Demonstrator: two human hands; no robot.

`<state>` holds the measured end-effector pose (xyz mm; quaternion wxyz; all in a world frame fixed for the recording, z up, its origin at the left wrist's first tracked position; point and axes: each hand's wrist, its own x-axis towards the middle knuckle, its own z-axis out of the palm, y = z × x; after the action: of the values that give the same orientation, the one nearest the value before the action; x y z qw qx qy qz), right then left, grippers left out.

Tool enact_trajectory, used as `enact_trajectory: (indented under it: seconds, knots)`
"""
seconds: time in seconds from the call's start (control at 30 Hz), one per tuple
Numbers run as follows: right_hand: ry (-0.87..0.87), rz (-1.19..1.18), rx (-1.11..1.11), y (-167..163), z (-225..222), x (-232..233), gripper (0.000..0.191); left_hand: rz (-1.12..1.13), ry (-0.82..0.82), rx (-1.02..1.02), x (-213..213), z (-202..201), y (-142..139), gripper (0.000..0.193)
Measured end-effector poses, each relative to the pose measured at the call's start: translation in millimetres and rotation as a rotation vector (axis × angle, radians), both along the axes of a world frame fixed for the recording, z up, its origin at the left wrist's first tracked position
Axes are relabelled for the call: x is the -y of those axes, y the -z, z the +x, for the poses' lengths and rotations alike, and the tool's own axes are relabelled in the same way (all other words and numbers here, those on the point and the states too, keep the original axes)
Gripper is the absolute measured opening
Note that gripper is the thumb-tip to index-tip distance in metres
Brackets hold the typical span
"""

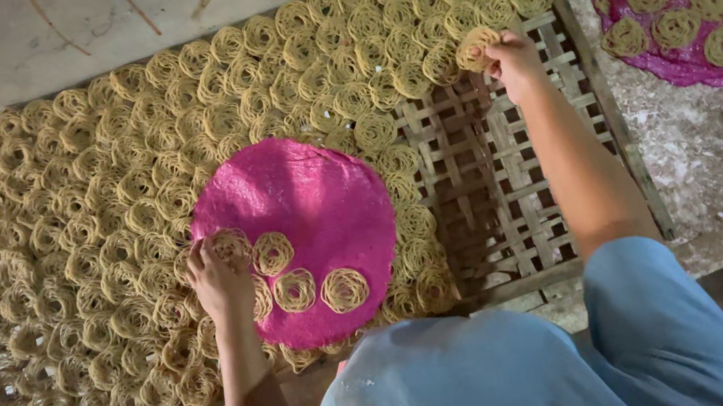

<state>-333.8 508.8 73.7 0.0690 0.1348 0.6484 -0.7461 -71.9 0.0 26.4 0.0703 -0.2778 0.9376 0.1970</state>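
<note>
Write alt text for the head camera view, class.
A person's right hand sets a noodle coil on a woven bamboo tray crowded with yellow coils, while the left hand lifts another coil off a pink round mat.

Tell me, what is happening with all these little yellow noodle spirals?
A person in a light blue garment bends over a woven bamboo tray mostly covered with pale yellow coiled noodle rounds. The right hand holds one round at the edge of the filled rows, beside the bare lattice. The left hand picks at a round on a pink round mat carrying a few more. A second pink mat with rounds lies on the floor nearby.
</note>
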Motion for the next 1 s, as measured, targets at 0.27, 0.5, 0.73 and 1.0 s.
enact_trajectory:
  seconds: [0.27, 0.5, 0.73, 1.0]
  knots:
    - [0.409, 0.324, 0.007, -1, 3, 34, 0.024, 0.157, -0.189, -0.064, 18, 4, 8, 0.039]
    - [-0.589, 0.565, -0.593, 40, 101, 179, 0.028, -0.279, 0.036, -0.431, 6, -14, 1, 0.029]
    - [-0.911, -0.083, 0.015, 70, 159, 302, 0.031, 0.43, 0.046, -0.454, -42, -14, -38, 0.023]
    - [-0.435, -0.059, 0.266, 42, 119, 211, 0.032, 0.385, 0.151, -0.447, -72, 3, -57, 0.043]
